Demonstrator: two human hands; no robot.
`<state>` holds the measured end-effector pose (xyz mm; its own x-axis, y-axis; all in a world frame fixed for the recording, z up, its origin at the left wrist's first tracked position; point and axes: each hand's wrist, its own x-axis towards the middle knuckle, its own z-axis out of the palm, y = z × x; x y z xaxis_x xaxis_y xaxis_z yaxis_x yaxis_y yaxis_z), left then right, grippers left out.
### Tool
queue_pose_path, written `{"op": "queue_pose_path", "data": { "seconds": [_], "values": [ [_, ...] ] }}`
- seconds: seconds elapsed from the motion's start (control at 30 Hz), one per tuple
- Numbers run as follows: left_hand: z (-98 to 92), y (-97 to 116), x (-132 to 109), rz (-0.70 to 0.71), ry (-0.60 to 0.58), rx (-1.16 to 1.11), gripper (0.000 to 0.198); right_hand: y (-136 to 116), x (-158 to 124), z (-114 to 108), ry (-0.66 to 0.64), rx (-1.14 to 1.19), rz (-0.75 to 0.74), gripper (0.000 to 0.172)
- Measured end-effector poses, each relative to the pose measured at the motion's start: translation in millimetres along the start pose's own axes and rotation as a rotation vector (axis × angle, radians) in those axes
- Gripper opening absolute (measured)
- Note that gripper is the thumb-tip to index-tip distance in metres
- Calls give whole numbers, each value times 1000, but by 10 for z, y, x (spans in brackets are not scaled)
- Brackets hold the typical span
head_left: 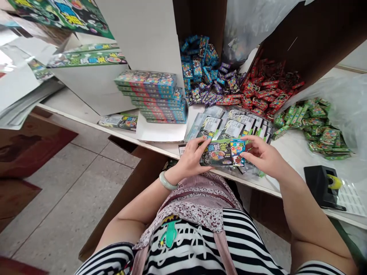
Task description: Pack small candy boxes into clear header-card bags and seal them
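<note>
My left hand (191,157) is closed on a flat, dark printed candy sleeve (216,153), its fingers along the upper edge and thumb below. At the sleeve's right end two small blue candy packets (237,152) stick out side by side. The thumb and fingers of my right hand (262,156) grip these packets at their right edge. Just behind, on the worktop, lie several overlapping flat printed sleeves (232,128) with clear plastic parts. How far the packets reach into the sleeve is hidden.
Heaps of blue packets (197,67), purple packets (213,89), red packets (263,93) and green packets (318,126) line the back. To the left stands a stack of packed candy boxes (155,97) on a white box flap. A black tape dispenser (319,185) sits at right.
</note>
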<state>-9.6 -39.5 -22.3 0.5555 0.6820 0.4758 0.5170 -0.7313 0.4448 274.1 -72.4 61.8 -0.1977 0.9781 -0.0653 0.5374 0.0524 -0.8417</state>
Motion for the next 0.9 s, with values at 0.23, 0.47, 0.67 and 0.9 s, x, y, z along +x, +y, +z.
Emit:
{"op": "queue_pose_path", "data": {
  "seconds": [0.23, 0.47, 0.67, 0.9],
  "values": [
    [85, 146, -42, -171, 26, -45, 100, 105, 145, 248, 175, -133, -150, 45],
    [75, 173, 0, -352, 150, -303, 97, 79, 104, 555, 121, 147, -68, 50],
    [198, 223, -72, -466, 167, -822, 40, 89, 71, 470, -5, -35, -64, 30],
    [120, 149, -202, -448, 80, -951, 57, 88, 42, 587, -26, -20, -94, 30]
  ]
}}
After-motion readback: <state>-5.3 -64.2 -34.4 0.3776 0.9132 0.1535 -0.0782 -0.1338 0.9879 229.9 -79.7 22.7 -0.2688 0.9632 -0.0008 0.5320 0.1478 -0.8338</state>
